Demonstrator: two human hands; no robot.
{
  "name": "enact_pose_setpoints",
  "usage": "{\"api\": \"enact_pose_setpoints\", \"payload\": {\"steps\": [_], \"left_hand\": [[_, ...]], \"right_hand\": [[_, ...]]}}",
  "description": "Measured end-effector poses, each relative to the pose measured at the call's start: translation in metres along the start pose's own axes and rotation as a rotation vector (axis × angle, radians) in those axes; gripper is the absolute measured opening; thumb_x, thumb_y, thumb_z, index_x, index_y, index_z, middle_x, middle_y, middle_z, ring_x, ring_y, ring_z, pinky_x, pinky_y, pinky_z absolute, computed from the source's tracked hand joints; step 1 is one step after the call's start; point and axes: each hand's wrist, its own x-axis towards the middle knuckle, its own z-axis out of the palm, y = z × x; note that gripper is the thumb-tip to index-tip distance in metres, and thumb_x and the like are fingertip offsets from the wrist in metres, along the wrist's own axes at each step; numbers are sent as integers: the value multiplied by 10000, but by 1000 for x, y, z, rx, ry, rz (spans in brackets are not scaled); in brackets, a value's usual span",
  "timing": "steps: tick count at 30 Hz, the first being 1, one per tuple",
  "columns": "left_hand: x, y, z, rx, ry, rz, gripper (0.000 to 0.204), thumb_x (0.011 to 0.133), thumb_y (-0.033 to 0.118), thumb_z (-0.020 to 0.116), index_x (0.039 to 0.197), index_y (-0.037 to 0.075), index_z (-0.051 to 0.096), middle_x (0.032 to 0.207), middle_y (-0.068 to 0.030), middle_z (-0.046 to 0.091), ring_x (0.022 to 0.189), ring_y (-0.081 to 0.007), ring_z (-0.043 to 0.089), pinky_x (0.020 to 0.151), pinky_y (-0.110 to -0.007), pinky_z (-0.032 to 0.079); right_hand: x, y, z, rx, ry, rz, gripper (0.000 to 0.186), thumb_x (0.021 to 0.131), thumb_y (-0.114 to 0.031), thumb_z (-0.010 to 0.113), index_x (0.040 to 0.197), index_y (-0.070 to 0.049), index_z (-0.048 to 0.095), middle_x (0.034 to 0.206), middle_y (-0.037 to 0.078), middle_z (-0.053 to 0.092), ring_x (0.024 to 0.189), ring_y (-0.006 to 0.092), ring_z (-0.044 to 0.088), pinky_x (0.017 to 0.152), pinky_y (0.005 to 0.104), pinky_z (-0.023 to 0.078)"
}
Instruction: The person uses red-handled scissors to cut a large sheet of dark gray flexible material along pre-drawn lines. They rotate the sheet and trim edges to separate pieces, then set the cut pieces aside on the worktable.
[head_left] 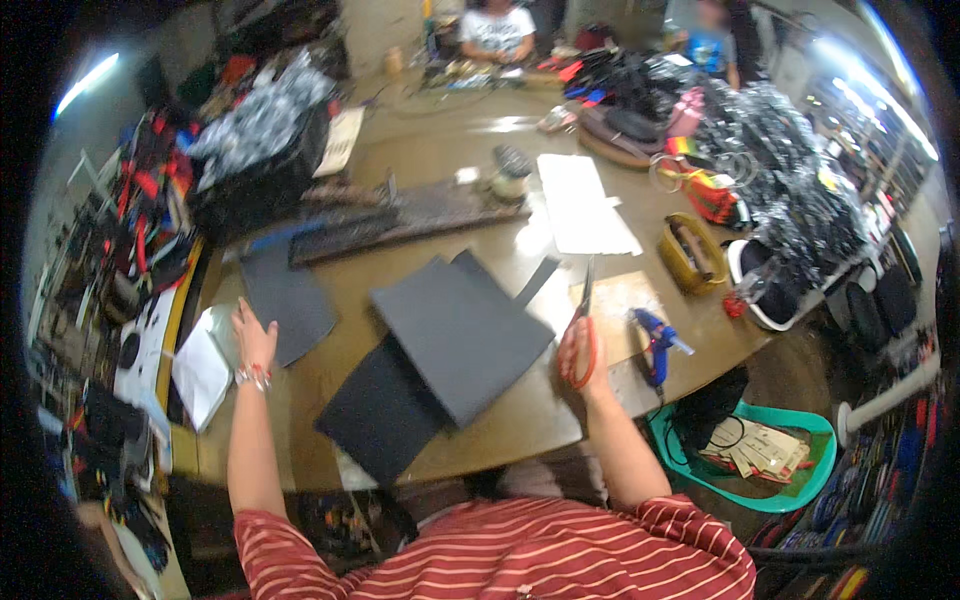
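My left hand rests at the left of the table on or beside a pale grey-green item with a white paper; its thumb is apart from the fingers. My right hand grips scissors with orange handles, blades pointing forward. Between my hands lie overlapping black sheets, another dark sheet and a narrow black strip. Right of the scissors, a blue glue gun sits by a tan board. A white sheet lies farther forward.
A long dark board crosses the table. A black crate stands at left; a yellow container, white bin and shiny bags at right. Two people are at the far side. A green tub sits lower right.
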Motion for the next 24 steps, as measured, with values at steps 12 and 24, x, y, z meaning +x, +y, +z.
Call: {"api": "enact_pose_setpoints", "payload": {"steps": [12, 24], "left_hand": [[-178, 234, -244, -1564, -284, 1929, 261, 834, 174, 518, 1068, 74, 580, 944, -92, 591, 784, -200, 579, 618, -267, 464], [-127, 346, 0, -179, -673, 1038, 192, 712, 137, 606, 862, 19, 576, 896, -163, 591, 848, -329, 579, 746, -394, 487]], "right_hand": [[-2, -10, 1, -26, 41, 143, 439, 896, -464, 387, 651, -101, 418, 447, 6, 383, 318, 115, 354, 302, 245, 300], [-3, -5, -2, -29, 21, 60, 442, 901, -451, 391, 646, -92, 433, 451, 3, 399, 326, 108, 378, 312, 235, 317]]}}
